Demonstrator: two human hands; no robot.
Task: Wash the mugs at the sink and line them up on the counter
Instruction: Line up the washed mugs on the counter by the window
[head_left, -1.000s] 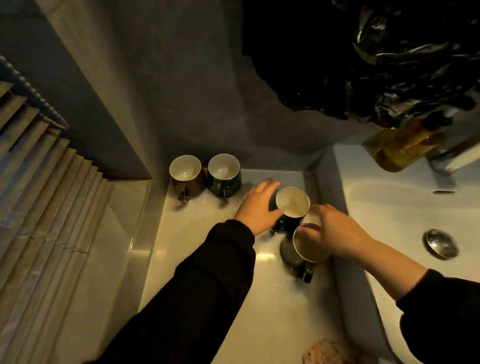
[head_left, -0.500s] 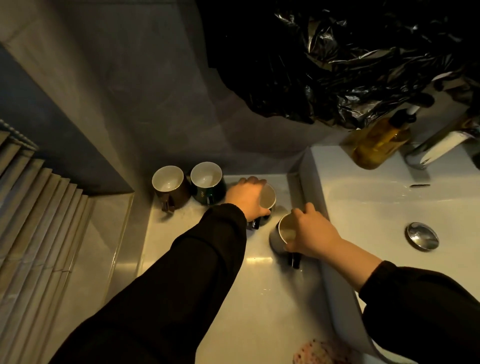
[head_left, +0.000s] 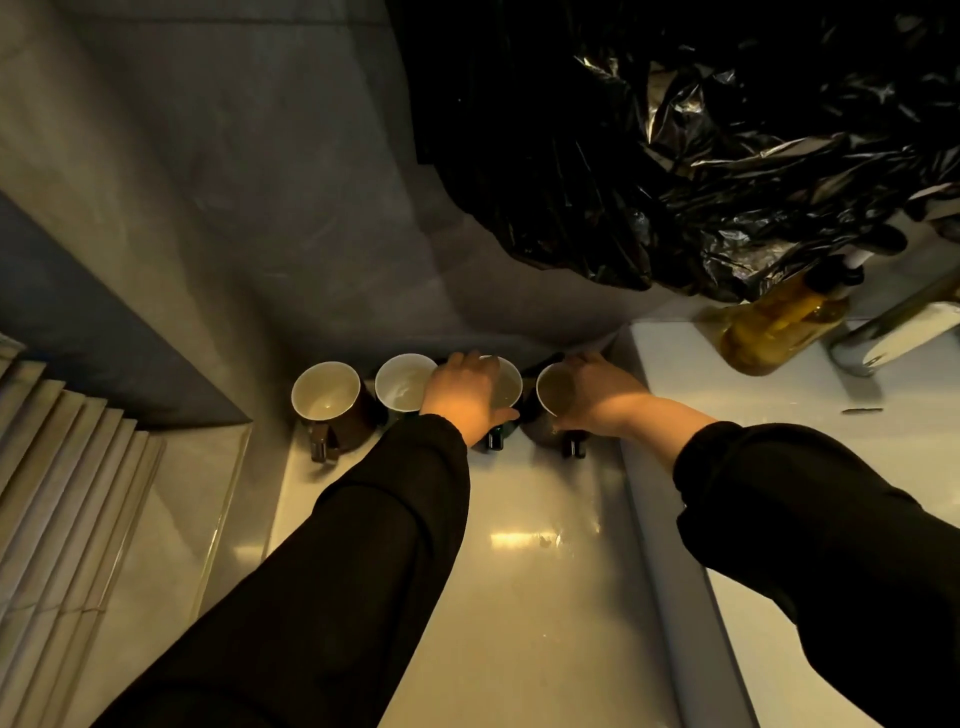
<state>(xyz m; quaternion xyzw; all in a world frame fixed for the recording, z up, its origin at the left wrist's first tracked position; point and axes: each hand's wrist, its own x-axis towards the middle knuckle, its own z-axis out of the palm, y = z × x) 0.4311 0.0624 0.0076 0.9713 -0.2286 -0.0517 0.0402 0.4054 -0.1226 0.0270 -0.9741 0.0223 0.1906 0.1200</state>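
Note:
Several dark mugs with white insides stand upright in a row against the back wall on the pale counter (head_left: 519, 597). At the left end is a brown mug (head_left: 327, 397), then a green mug (head_left: 405, 384). My left hand (head_left: 462, 397) grips the third mug (head_left: 506, 387) from above, covering much of its rim. My right hand (head_left: 597, 397) grips the fourth mug (head_left: 553, 389) by its right side, next to the sink's edge. The mugs' handles point toward me.
The white sink (head_left: 831, 441) lies to the right, with a chrome tap (head_left: 893, 332) and an amber soap bottle (head_left: 779, 322) at its back. A crumpled black plastic bag (head_left: 675, 130) hangs over the back right. Slatted blinds (head_left: 57, 493) fill the left.
Both hands have pushed their mugs back toward the wall, bringing them into line with the two mugs at the left. The view has shifted forward.

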